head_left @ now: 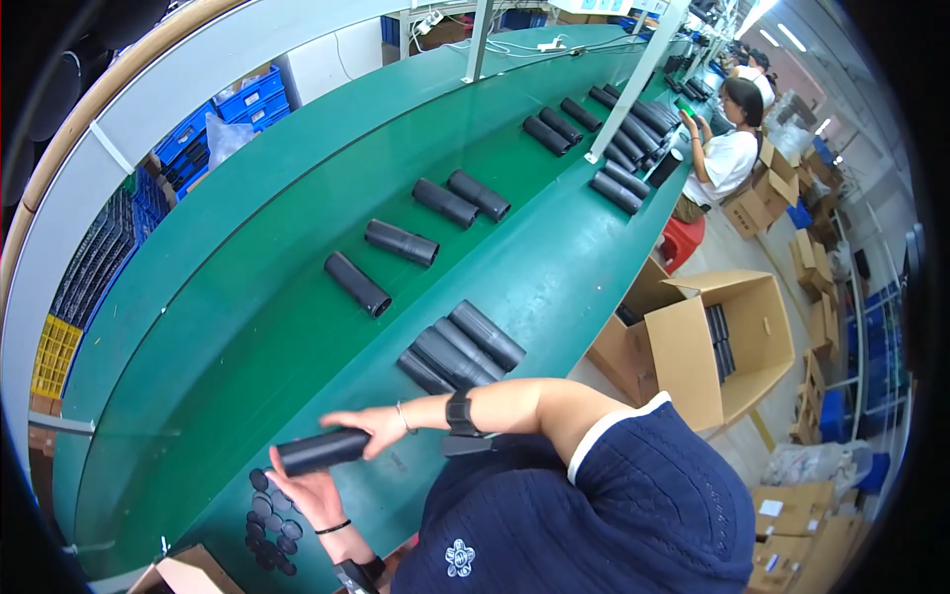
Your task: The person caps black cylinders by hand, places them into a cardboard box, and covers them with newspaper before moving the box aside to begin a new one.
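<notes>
A matte black plastic tube lies above the green tabletop, its near end grasped by the right hand; the left hand touches its far end, grip unclear. Loose, round black discs beside it seem unused. Four grouped black tubes may be finished; spaced black tubes beyond apparently remain.

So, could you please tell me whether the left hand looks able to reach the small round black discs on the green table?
Probably yes: the left hand is close beside the discs with nothing visibly between, though it may first need to leave the black cylindrical tube.
</notes>
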Demonstrator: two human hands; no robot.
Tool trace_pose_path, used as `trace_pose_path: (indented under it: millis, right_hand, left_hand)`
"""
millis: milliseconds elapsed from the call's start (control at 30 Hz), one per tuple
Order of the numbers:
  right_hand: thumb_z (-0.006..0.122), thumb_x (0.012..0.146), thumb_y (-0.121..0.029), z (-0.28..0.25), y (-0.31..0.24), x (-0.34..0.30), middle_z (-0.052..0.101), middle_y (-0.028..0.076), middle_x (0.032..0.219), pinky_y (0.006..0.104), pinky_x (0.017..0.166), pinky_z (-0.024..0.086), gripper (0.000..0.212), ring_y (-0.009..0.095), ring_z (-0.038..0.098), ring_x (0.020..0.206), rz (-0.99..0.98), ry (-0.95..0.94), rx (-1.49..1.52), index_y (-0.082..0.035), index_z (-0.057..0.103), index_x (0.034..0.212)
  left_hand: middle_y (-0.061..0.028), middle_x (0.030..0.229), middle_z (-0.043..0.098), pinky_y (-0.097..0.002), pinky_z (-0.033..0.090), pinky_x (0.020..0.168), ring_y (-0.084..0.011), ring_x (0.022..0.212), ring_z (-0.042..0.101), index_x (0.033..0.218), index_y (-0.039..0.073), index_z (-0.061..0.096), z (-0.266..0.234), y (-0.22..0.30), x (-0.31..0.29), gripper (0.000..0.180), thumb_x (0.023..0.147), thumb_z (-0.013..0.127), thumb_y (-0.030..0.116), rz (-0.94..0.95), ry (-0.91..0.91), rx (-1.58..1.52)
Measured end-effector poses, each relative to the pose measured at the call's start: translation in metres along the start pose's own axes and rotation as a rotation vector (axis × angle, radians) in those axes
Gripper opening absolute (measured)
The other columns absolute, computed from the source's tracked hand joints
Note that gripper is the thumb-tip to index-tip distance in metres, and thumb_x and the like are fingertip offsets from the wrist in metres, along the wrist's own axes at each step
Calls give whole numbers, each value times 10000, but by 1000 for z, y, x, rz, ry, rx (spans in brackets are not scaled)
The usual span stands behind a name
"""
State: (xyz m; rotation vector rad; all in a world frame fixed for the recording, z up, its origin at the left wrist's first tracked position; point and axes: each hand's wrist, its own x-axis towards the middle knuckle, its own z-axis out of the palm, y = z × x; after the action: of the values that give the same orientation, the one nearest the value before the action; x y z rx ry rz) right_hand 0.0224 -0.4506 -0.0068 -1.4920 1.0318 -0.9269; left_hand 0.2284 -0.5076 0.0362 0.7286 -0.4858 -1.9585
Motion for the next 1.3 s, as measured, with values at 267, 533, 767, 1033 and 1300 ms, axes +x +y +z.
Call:
trace_pose_path:
  millis: [267,533,767,1033,1300]
  right_hand:
    - [652,827,-224,-69,20,105,497,280,1104,494,857,472,695,441,533,1015,539,546,-504,-250,245,1389]
    - [632,772,-236,-121,8,99,584,166,1163,444,930,448,425,355,513,1136,254,345,-822,-144,600,1185]
    - [721,745,-387,-143,-70,-105,620,220,966,388,763,500,597,333,618,860,604,635,-884,-17,555,1183]
    - [740,659,-232,-58,-87,-131,554,255,1161,420,871,482,891,380,584,1024,589,493,-756,-59,288,1407]
    - [603,803,-51,-17,-94,-94,438,113,1317,371,1032,376,709,220,456,1205,237,294,151,-78,295,1440]
  left_hand:
    - [-45,1199,487,-350,377,893,-180,1079,458,1256,145,479,-62,-15,-6,429,911,518,397,-276,111,188]
    - [-112,1291,460,-395,341,985,-251,1200,412,1265,103,485,-54,-34,-14,429,893,571,300,-407,181,237]
    - [-91,1070,583,-345,447,826,-218,978,549,1138,83,559,-34,-56,-16,277,890,572,206,-441,130,191]
    - [-77,1096,577,-316,445,868,-200,1040,540,1171,65,536,39,-80,-22,300,895,585,169,-465,-267,446]
    - [-118,1212,477,-366,442,902,-229,1079,514,1284,51,341,57,-66,-51,664,775,749,178,26,-351,663]
